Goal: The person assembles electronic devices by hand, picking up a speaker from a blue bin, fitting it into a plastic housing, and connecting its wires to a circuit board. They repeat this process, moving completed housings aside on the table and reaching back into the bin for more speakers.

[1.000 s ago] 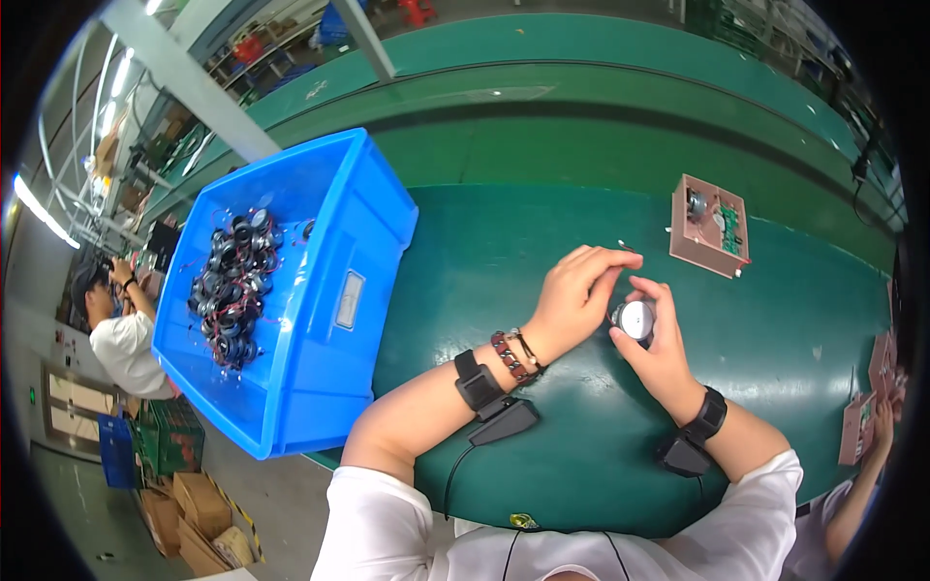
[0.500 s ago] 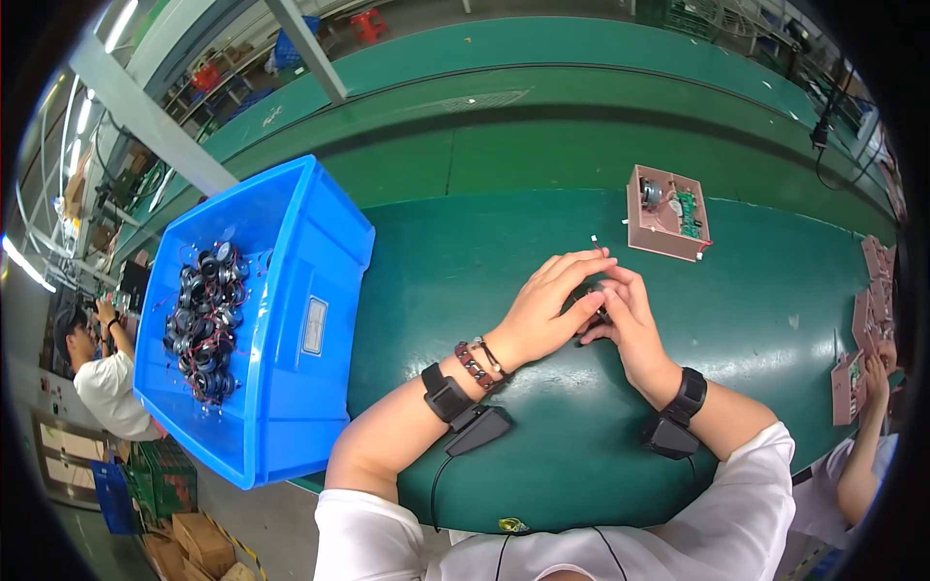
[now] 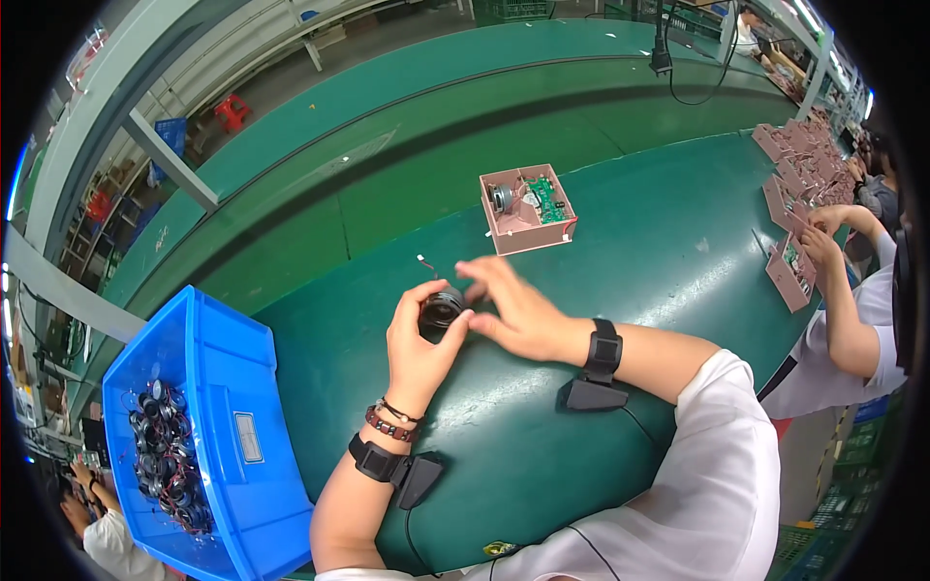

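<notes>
My left hand (image 3: pixel 415 351) grips a small round black speaker (image 3: pixel 443 309) between thumb and fingers, its dark round face turned up. A thin wire with a white connector (image 3: pixel 421 259) sticks out beyond the speaker. Beside it, my right hand (image 3: pixel 531 318) has its fingers apart and somewhat blurred, the thumb at or very near the speaker's edge. Just beyond my hands stands an open pink box (image 3: pixel 531 238) with a speaker unit (image 3: pixel 500 198) and a green circuit board (image 3: pixel 548 199) inside.
A blue bin (image 3: pixel 254 489) at left contains several loose speakers (image 3: pixel 167 450) with red wires. At right, a co-worker's hands (image 3: pixel 821 237) work over pink boxes (image 3: pixel 792 271). The green table (image 3: pixel 620 232) borders a green conveyor-like surface (image 3: pixel 407 174). A black cable (image 3: pixel 663 58) hangs at the far side.
The view has swung to the right, so the bin and pink box appear further left. My hands have parted somewhat; the speaker now shows in the left one, and the right hand's fingers have spread.
</notes>
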The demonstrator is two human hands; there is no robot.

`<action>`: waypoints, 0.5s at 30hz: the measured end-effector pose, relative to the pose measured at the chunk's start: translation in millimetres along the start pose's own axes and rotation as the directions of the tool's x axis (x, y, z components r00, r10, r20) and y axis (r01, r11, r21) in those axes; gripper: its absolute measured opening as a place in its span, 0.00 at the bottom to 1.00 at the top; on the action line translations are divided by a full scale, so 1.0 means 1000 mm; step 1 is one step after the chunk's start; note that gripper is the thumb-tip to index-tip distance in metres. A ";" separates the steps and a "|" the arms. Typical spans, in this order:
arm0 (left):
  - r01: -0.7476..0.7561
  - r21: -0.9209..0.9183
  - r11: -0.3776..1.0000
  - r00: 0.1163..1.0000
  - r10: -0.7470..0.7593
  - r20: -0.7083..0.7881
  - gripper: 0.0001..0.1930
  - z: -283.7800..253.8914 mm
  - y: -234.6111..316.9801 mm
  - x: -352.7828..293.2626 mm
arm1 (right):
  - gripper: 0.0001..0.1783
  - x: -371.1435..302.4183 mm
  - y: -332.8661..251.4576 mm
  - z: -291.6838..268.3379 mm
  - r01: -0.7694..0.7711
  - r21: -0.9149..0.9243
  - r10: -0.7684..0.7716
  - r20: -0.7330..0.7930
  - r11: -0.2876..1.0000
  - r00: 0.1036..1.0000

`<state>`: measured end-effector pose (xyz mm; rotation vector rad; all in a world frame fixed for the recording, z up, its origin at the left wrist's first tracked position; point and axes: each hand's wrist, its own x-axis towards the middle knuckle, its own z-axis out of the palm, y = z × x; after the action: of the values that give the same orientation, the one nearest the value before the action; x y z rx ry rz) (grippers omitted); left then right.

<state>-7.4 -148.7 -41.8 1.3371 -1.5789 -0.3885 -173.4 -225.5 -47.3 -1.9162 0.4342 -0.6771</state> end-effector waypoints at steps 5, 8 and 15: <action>0.187 -0.356 0.916 0.975 -0.218 -0.049 0.24 0.002 -0.006 0.000 | 0.31 0.016 0.015 -0.038 0.020 -0.902 -0.533 -0.236 0.431 0.813; 0.187 -0.384 0.904 0.976 -0.215 -0.031 0.24 0.003 -0.008 0.000 | 0.29 0.017 0.025 -0.040 -0.038 -0.921 -0.437 -0.219 0.387 0.872; 0.137 -0.324 0.936 0.990 -0.137 0.023 0.24 0.002 -0.007 -0.002 | 0.24 0.022 0.016 -0.046 -0.198 -0.941 -0.279 -0.274 0.273 0.920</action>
<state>-5.6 -149.9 -49.4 1.1912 -1.3545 -0.7041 -185.2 -277.2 -41.1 -2.9811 1.3308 -0.9573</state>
